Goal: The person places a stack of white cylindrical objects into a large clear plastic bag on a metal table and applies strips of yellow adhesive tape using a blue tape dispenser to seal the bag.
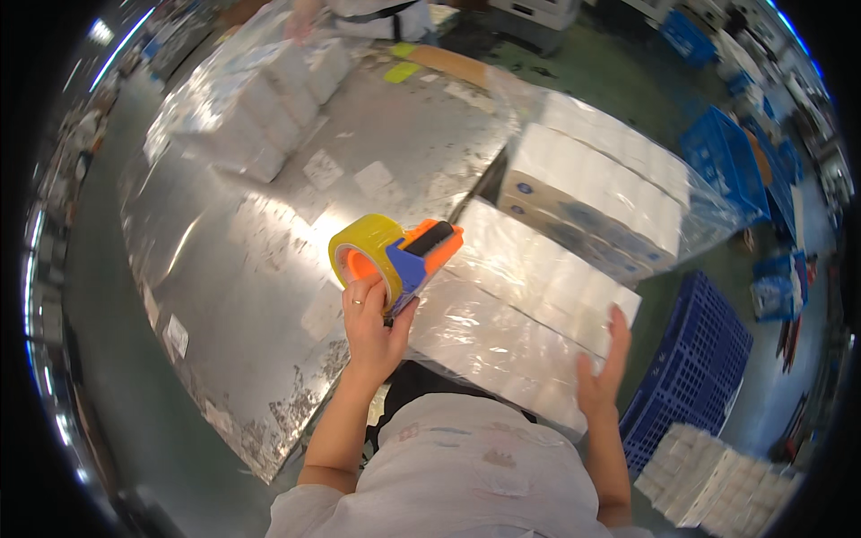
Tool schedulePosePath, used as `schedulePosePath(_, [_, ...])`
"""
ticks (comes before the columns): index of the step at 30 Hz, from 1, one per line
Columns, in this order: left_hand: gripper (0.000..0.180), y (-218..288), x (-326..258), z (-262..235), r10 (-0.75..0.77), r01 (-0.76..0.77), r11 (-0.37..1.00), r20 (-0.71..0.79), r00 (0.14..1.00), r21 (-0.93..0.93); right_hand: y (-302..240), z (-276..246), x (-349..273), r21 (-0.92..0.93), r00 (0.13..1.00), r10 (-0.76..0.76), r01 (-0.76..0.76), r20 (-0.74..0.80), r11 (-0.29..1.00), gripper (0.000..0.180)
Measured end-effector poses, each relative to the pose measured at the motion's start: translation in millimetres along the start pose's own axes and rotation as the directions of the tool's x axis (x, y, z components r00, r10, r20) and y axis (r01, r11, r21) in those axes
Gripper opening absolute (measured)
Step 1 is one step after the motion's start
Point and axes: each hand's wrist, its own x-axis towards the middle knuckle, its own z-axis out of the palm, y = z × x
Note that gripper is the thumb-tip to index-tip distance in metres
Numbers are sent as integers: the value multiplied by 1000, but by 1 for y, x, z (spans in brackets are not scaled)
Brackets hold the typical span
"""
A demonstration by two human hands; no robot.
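My left hand (369, 336) is closed around a tape dispenser (410, 262). It has an orange and blue body with a black part on it, and carries a roll of yellow tape (369, 235). The dispenser is held up over the metal table, next to a large clear-plastic-wrapped bundle of white packs (502, 309). At the bundle's right end is my right hand (604, 372), its fingers stretched out and thumb apart. It lies against or very close to the wrapping; exact contact I cannot tell.
The scuffed metal table (242, 260) spreads out to the left. Beyond my bundle stands another wrapped stack (592, 197). More white packs in plastic (260, 108) lie at the far left, near another person (386, 18). A blue pallet (691, 359) and white packs (717, 480) are at the right.
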Motion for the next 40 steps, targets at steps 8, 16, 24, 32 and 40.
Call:
schedulePosePath(8, [39,-103,-43,-20,-49,78,912,-82,995,403,66,-15,-79,212,808,537,-496,-244,842,69])
schedulePosePath(16, [30,-171,-98,-18,-321,305,776,-71,944,552,86,-14,-74,608,573,818,-671,61,424,66])
schedulePosePath(24, [29,-188,-118,-16,-584,460,642,2,812,613,100,-11,-74,772,416,900,-613,132,170,76])
schedulePosePath(32, [42,-132,-58,-13,-612,676,708,300,732,-205,131,4,-71,864,554,795,-498,248,78,79])
schedulePosePath(40, [57,-120,-28,155,-332,787,551,793,511,-276,205,-33,-36,823,692,715,-349,-97,449,78])
